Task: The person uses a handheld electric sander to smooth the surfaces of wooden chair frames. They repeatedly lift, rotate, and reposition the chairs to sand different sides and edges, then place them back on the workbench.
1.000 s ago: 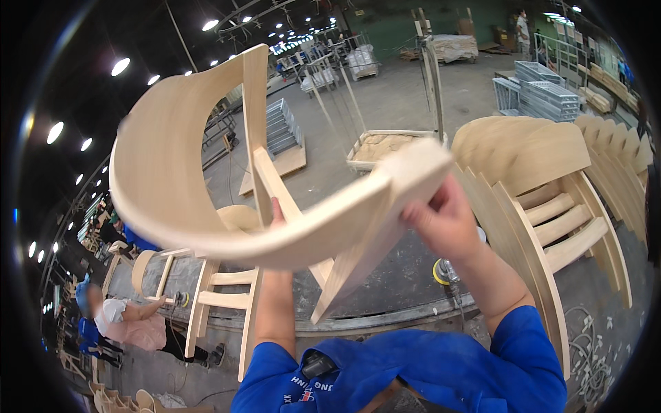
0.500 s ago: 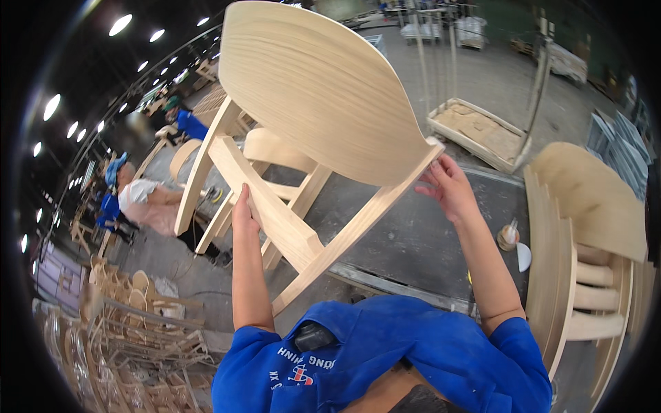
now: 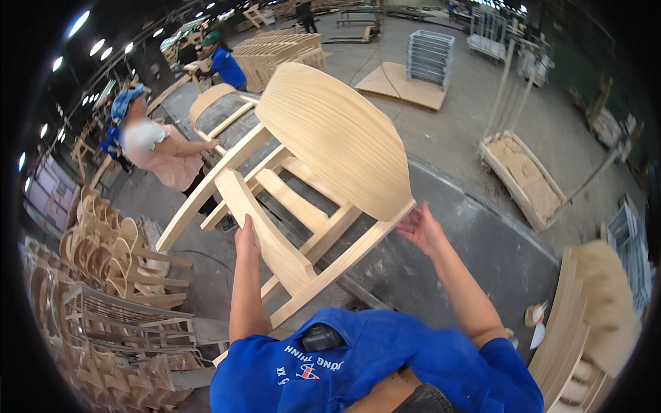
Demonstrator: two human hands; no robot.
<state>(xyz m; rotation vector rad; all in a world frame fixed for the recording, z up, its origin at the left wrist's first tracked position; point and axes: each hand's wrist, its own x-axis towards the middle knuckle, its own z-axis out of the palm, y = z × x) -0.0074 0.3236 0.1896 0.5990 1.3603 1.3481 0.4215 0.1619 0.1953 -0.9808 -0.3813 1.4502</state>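
Note:
A pale, unfinished wooden chair frame (image 3: 272, 234) is tilted in front of me, with its broad curved backrest (image 3: 337, 138) at the far side. My left hand (image 3: 248, 241) grips the wide front rail, thumb on top and the other fingers hidden beneath. Beside the backrest's right corner, at the top of the near post, is my right hand (image 3: 421, 230), fingers spread and close to the wood. Whether its fingertips touch the post, I cannot tell. Narrower crosspieces (image 3: 296, 199) show between the posts.
A dark worktable (image 3: 468, 241) lies under and beyond the chair. Stacked curved wooden parts (image 3: 571, 316) stand at the right, near a small bottle (image 3: 533, 314). A co-worker (image 3: 162, 148) stands at the left. Chair parts (image 3: 124, 261) fill the lower left; a wheeled cart (image 3: 527, 179) is far right.
The view has shifted, and the backrest sits lower in it, showing more of the floor beyond. My left hand keeps its hold on the rail; my right hand stays by the post.

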